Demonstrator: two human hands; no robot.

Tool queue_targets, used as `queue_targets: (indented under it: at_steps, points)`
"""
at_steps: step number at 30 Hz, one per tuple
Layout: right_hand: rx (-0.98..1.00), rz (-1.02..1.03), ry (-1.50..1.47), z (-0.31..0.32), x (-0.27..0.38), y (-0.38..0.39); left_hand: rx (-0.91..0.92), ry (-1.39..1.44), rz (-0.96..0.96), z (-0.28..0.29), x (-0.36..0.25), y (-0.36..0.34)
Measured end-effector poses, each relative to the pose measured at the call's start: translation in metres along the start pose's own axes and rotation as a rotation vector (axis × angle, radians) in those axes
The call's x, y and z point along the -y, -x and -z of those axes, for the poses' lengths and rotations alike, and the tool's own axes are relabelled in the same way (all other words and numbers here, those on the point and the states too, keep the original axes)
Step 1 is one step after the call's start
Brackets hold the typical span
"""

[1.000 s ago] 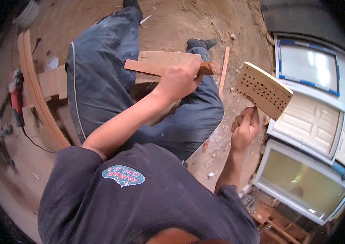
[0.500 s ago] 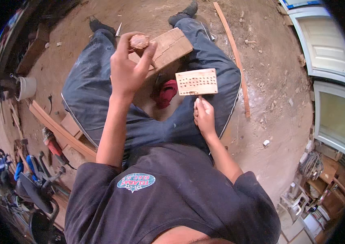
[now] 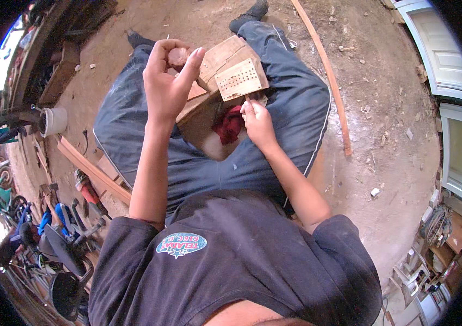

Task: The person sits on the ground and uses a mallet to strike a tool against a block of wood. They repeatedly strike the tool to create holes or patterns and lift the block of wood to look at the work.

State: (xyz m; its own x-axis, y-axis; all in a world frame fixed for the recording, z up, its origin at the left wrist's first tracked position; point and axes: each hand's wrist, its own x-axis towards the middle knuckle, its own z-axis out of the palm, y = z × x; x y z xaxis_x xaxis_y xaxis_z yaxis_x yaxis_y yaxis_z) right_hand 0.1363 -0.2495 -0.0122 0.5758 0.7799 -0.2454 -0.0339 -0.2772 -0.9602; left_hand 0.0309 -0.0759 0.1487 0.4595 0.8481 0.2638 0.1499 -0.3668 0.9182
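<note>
My left hand (image 3: 166, 89) is raised and closed round a round-faced, reddish-brown piece (image 3: 178, 56). Only its end shows, so I cannot tell its kind. My right hand (image 3: 259, 126) pinches a pale wooden block with rows of small dark holes (image 3: 240, 80) at its near edge, apparently by something thin there. That drilled block is tilted over a large wooden block (image 3: 221, 56) between my legs. Whether the two touch is unclear. A dark red cloth (image 3: 228, 127) lies under the large block's near side, close to my right hand.
A long thin wooden strip (image 3: 327, 70) lies on the dirt floor beyond my right leg. To the left are wooden boards (image 3: 92, 169), a red power tool (image 3: 89, 191), a white bucket (image 3: 53, 121) and jumbled tools. White-framed panels (image 3: 437, 46) stand at the right.
My right hand has carried the drilled block left and away from me, from over my right thigh to the large block. My left hand has turned a little, still holding the round piece.
</note>
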Motion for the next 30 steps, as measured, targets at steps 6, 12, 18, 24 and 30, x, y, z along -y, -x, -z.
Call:
queue_targets:
  at_steps: [6,12,18,24,30]
  points:
    - [0.073,-0.097,-0.138,0.009,-0.013,-0.009,-0.102,0.203,0.014,-0.023,0.018,-0.002]
    - [0.099,-0.443,-0.273,0.014,0.021,-0.007,-0.1,0.246,0.002,-0.024,0.033,-0.005]
    - [0.013,-0.091,-0.464,0.038,0.103,-0.002,-0.159,0.16,-0.036,-0.022,0.046,-0.003]
    - [0.06,0.165,-0.127,0.057,0.212,0.026,-0.17,0.046,-0.281,-0.028,0.042,-0.007]
    - [-0.025,0.343,-0.006,0.047,0.264,0.035,-0.163,0.101,-0.209,-0.033,0.032,-0.009]
